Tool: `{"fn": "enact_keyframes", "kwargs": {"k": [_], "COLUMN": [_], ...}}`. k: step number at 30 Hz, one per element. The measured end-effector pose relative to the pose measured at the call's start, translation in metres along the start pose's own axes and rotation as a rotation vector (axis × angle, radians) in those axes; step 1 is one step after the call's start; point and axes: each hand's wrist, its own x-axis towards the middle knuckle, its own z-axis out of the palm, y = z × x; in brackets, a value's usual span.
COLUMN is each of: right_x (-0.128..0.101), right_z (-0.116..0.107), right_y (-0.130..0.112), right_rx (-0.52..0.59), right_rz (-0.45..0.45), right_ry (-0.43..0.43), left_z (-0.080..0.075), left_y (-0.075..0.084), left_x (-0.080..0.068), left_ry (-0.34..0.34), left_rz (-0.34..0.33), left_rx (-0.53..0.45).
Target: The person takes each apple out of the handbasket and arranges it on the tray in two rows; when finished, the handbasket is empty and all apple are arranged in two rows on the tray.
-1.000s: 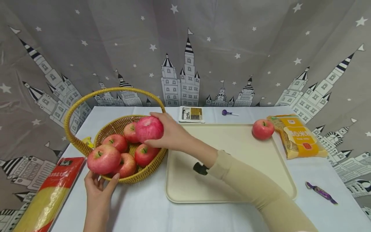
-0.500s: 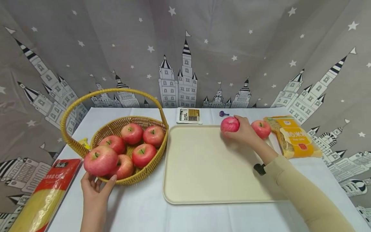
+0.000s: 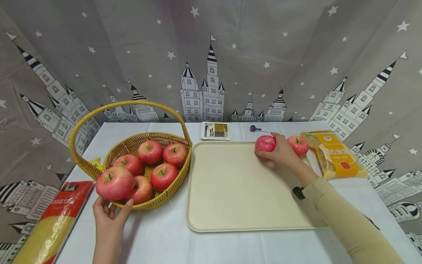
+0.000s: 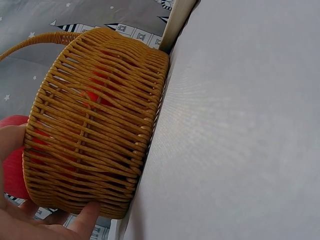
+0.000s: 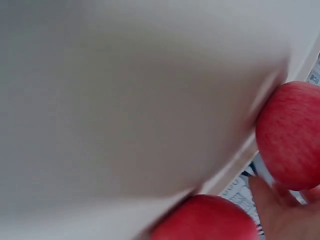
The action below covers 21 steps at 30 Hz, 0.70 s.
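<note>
A round, pink-red apple (image 3: 265, 145) is held in the curled fingers of the right hand (image 3: 286, 152) at the far edge of a cream rectangular tray (image 3: 230, 190); whether its weight is borne by the tray cannot be told. At the tray's far right corner, a second red apple (image 3: 298, 146) is seen. Near the table's left edge, a yellow-brown wicker basket (image 3: 179, 185) filled with six red apples (image 3: 165, 177) is gripped at its near side by the left hand (image 3: 108, 218). A fingertip pressed low against the wicker is revealed only by the left wrist view; an orange-and-clear grain bag (image 3: 339, 156), toward the table's right edge, only by the head view
</note>
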Motion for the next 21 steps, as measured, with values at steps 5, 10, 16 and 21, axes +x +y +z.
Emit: {"fn": "enact_keyframes", "kwargs": {"k": [5,10,16,21], "right_x": [-0.003,-0.011,-0.028,-0.042], "right_z": [0.001,0.017,0.060,0.098], "right_y": [-0.021,-0.066,-0.132,-0.193], "right_rx": [-0.076,0.013,0.216,0.198], "right_rz": [-0.148,-0.326,-0.605,-0.760], "right_ry": [0.113,0.077,-0.018,-0.172], "left_z": [0.000,0.001,0.004,0.002], "left_y": [0.002,0.004,0.007,0.008], "left_x": [-0.002,-0.004,-0.007,-0.007], "left_ry": [-0.004,-0.006,0.000,0.005], "left_rz": [0.004,0.016,0.029,0.033], "left_rx": [0.005,-0.005,-0.033,-0.028]}}
